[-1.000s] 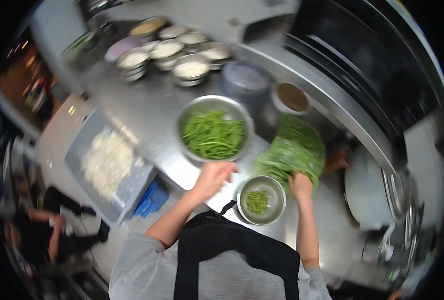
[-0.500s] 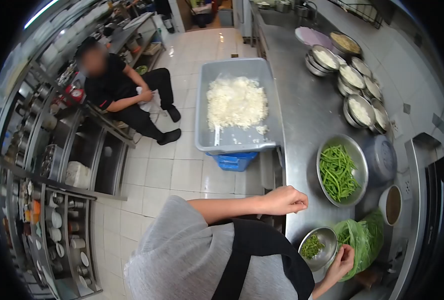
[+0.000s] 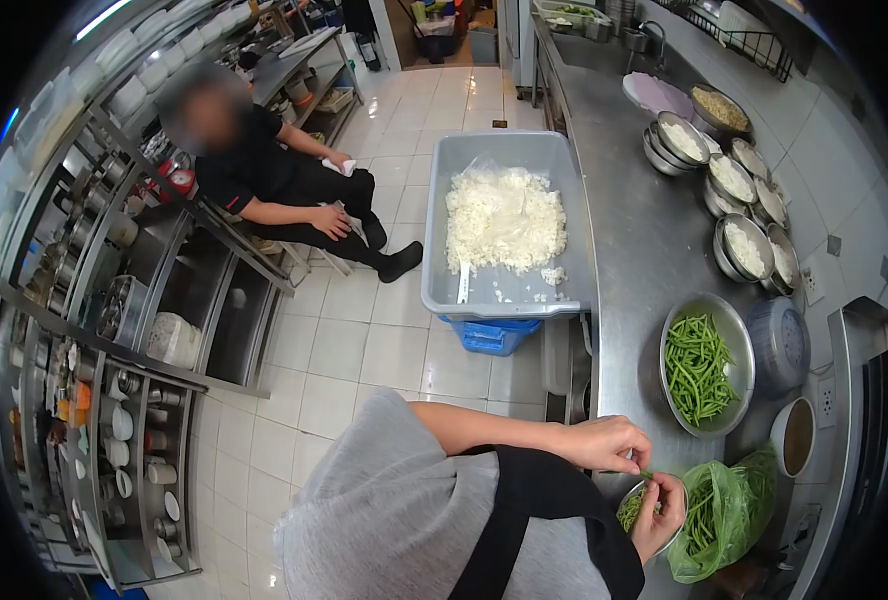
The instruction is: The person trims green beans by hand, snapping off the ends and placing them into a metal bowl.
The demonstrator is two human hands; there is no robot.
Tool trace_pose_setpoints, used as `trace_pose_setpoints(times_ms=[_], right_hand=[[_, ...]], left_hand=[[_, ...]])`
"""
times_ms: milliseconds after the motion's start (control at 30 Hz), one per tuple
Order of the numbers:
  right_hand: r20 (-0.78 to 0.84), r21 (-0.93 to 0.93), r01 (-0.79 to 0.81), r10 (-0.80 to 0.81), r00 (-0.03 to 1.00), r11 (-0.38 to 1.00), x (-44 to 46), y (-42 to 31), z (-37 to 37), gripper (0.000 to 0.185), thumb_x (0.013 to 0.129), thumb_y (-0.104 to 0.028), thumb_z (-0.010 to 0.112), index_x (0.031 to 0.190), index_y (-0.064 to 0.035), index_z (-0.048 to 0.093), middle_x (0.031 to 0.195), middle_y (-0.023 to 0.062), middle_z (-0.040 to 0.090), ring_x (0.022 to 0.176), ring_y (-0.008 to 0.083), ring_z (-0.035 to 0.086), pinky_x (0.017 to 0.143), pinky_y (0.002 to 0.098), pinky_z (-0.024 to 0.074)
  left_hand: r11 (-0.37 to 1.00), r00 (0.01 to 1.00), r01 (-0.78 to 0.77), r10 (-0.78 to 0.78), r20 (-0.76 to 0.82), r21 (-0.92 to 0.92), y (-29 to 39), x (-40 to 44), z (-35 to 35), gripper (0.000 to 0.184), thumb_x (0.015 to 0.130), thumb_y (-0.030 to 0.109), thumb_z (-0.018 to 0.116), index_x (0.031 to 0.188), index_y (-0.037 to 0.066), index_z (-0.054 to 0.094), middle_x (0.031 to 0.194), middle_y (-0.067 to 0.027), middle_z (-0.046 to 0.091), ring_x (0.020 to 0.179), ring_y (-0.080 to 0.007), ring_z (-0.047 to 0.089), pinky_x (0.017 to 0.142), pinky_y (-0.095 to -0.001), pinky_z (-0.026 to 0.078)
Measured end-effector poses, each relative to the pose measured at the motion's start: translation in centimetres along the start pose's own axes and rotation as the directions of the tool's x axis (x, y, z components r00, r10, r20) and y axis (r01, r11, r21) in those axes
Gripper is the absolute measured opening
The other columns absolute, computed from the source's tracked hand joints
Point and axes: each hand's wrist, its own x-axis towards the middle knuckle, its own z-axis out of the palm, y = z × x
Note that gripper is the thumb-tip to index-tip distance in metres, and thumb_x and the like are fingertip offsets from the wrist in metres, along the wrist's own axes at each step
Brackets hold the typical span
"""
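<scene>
My left hand (image 3: pixel 606 443) and my right hand (image 3: pixel 661 512) meet over a small metal bowl (image 3: pixel 632 490), fingers pinched. Between their fingertips shows a bit of a green bean (image 3: pixel 646 474). Short green trimmings (image 3: pixel 630 511) lie in the small bowl, which my right hand partly hides. Just right of my right hand, a green plastic bag (image 3: pixel 709 560) holds more green beans. Farther along the counter, a large metal bowl (image 3: pixel 744 395) contains a heap of whole green beans (image 3: pixel 699 368).
On the steel counter (image 3: pixel 624 300) stand stacked bowls of white food (image 3: pixel 746 250), an upturned bowl (image 3: pixel 779 335) and a brown-filled container (image 3: pixel 796 437). A grey tub (image 3: pixel 439 250) of white pieces rests on a blue crate (image 3: pixel 489 337). A person (image 3: pixel 264 170) sits near metal shelving (image 3: pixel 164 370).
My left hand has moved down and right to meet my right hand, which has risen slightly over the small bowl. The view has shifted. The seated person's hands have moved apart.
</scene>
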Motion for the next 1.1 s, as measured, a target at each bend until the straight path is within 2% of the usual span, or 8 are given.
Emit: trace_pose_setpoints(times_ms=[133,200,233,400,533,600,800,1100], right_hand=[[-0.002,-0.026,-0.079,0.079,0.997,0.997,-0.5,1.3,-1.0,0.006,0.078,0.003,0.052,0.083,0.0036,0.056,0.073,0.0107,0.054,0.063,0.0183,0.052,0.058,0.0269,0.0411],[-0.074,-0.019,-0.106,0.104,0.992,0.994,-0.4,1.7,-1.0,0.006,0.079,0.002,0.053,0.084,0.0039,0.056,0.073,0.0108,0.056,0.064,0.0174,0.054,0.060,0.0264,0.0427],[-0.105,0.064,-0.122,0.128,0.986,0.991,-0.4,1.3,-0.9,0.006,0.080,0.001,0.053,0.083,0.0043,0.056,0.073,0.0099,0.058,0.065,0.0163,0.055,0.060,0.0262,0.0432],[-0.105,0.090,-0.180,0.189,0.976,0.980,-0.7,1.9,-0.7,0.007,0.081,-0.001,0.054,0.084,0.0043,0.057,0.072,0.0084,0.057,0.064,0.0143,0.054,0.060,0.0252,0.0429],[-0.066,0.123,-0.177,0.186,0.980,0.976,-0.3,1.5,-0.2,0.008,0.081,-0.003,0.056,0.084,0.0035,0.057,0.071,0.0076,0.056,0.059,0.0125,0.048,0.056,0.0241,0.0404],[-0.070,0.051,-0.112,0.116,0.991,0.992,-0.3,1.9,-0.2,0.008,0.080,-0.003,0.057,0.084,0.0034,0.057,0.072,0.0077,0.055,0.059,0.0131,0.048,0.056,0.0241,0.0400],[-0.063,-0.005,-0.077,0.076,0.995,0.997,-0.6,2.8,-0.7,0.006,0.078,-0.002,0.057,0.081,0.0031,0.055,0.073,0.0083,0.054,0.060,0.0157,0.048,0.056,0.0257,0.0392],[-0.098,-0.131,-0.032,0.019,0.995,0.991,-1.0,1.2,-1.2,0.003,0.077,0.002,0.056,0.076,0.0028,0.053,0.071,0.0101,0.052,0.058,0.0191,0.047,0.054,0.0279,0.0385]], left_hand=[[1.000,1.000,0.016,-0.016,-0.009,-0.024,-0.1,0.3,0.6,0.018,0.073,0.014,0.065,0.085,0.002,0.058,0.077,-0.0069,0.058,0.059,-0.0174,0.053,0.056,-0.0313,0.042],[0.998,0.996,-0.049,0.047,-0.079,-0.036,0.4,0.3,0.4,0.019,0.072,0.014,0.066,0.085,0.002,0.058,0.074,-0.0070,0.058,0.059,-0.0170,0.053,0.056,-0.0311,0.042],[0.999,0.996,-0.042,0.039,-0.078,-0.029,0.8,0.3,0.2,0.019,0.072,0.014,0.066,0.085,0.002,0.058,0.074,-0.0070,0.058,0.059,-0.0170,0.053,0.056,-0.0311,0.042],[0.996,0.998,0.002,-0.007,-0.057,-0.094,0.7,0.1,0.8,0.020,0.072,0.013,0.068,0.083,0.001,0.056,0.072,-0.0072,0.059,0.056,-0.0159,0.053,0.052,-0.0293,0.042],[0.994,0.998,0.023,-0.029,-0.058,-0.104,0.0,0.1,1.0,0.019,0.073,0.012,0.068,0.082,0.000,0.056,0.068,-0.0077,0.058,0.056,-0.0149,0.053,0.051,-0.0291,0.042],[0.991,0.996,0.044,-0.053,-0.073,-0.123,-0.1,0.1,0.7,0.018,0.073,0.011,0.068,0.080,-0.001,0.056,0.064,-0.0076,0.057,0.056,-0.0142,0.053,0.052,-0.0290,0.042],[0.992,0.997,0.055,-0.061,-0.052,-0.113,-0.1,-0.2,0.6,0.017,0.073,0.011,0.067,0.079,-0.001,0.056,0.061,-0.0071,0.056,0.056,-0.0139,0.053,0.052,-0.0282,0.042],[0.994,0.997,0.079,-0.078,0.013,-0.076,-0.3,0.0,0.3,0.016,0.075,0.013,0.066,0.078,-0.001,0.059,0.064,-0.0070,0.059,0.059,-0.0127,0.055,0.056,-0.0271,0.045]])
